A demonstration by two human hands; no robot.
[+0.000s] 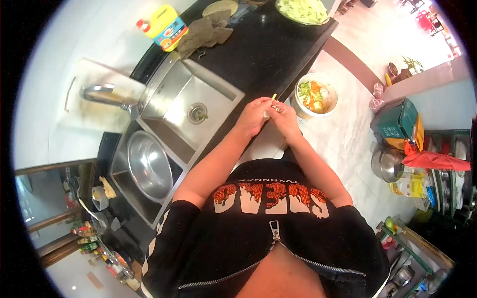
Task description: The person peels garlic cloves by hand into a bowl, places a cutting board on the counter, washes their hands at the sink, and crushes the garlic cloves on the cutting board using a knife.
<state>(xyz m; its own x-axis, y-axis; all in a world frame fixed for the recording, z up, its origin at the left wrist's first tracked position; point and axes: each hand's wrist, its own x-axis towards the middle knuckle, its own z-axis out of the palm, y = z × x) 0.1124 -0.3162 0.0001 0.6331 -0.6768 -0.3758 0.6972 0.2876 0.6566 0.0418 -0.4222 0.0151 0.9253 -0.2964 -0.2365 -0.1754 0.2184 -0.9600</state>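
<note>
My left hand (253, 117) and my right hand (283, 119) meet in front of my body, beside the counter edge. The fingers of both are closed together around something small. A thin pale-yellow strip (274, 97) pokes up between the fingertips, and a whitish bit shows below it. Most of what I hold is hidden, so its kind is unclear. To the right of my hands stands a white bucket (304, 113) with orange, green and white vegetable scraps (315, 96) in it. Left of them is the steel sink (171, 111), with green bits at its drain (198, 113).
A large metal bowl (150, 166) sits over the second basin, near the faucet (107, 94). On the black counter (248, 47) are a yellow bottle (165, 29), a brown cloth (204, 37) and a bowl of pale-green pieces (303, 10). A green bin (395, 121) and shelves stand right.
</note>
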